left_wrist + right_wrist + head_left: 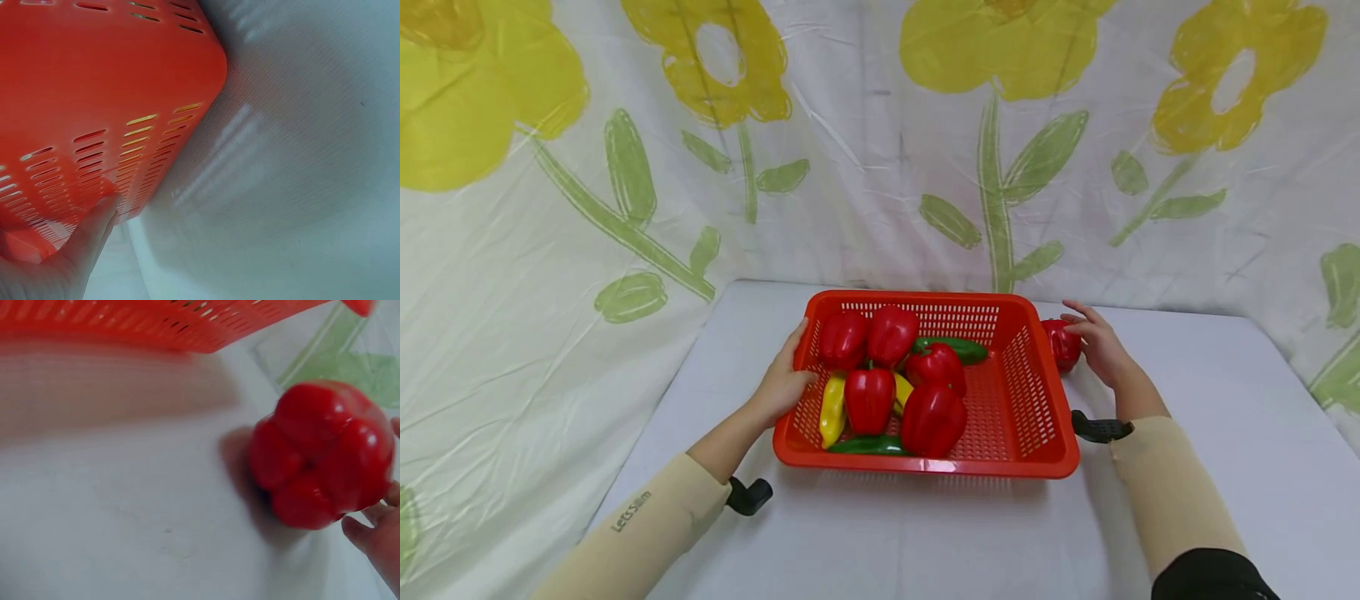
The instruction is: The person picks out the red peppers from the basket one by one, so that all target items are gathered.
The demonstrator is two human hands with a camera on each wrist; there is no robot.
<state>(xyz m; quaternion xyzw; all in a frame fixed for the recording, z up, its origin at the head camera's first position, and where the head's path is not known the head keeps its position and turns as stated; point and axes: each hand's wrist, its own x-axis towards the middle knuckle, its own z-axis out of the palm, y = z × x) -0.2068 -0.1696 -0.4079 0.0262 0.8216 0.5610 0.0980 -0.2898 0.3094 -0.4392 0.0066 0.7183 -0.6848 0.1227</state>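
Observation:
A red plastic basket with slotted walls holds several red bell peppers, yellow peppers and long green vegetables. At its left side my left hand grips the rim. The left wrist view has part of that hand against the slotted wall. Outside the basket, by its right wall, another red bell pepper sits on the table. My right hand is over it with fingers loosely spread; in the right wrist view its fingertips are close beside the pepper, and contact is unclear.
The basket stands on a table with a white cover. A white cloth with yellow flowers and green leaves hangs behind the table. Black wrist mounts sit on both forearms.

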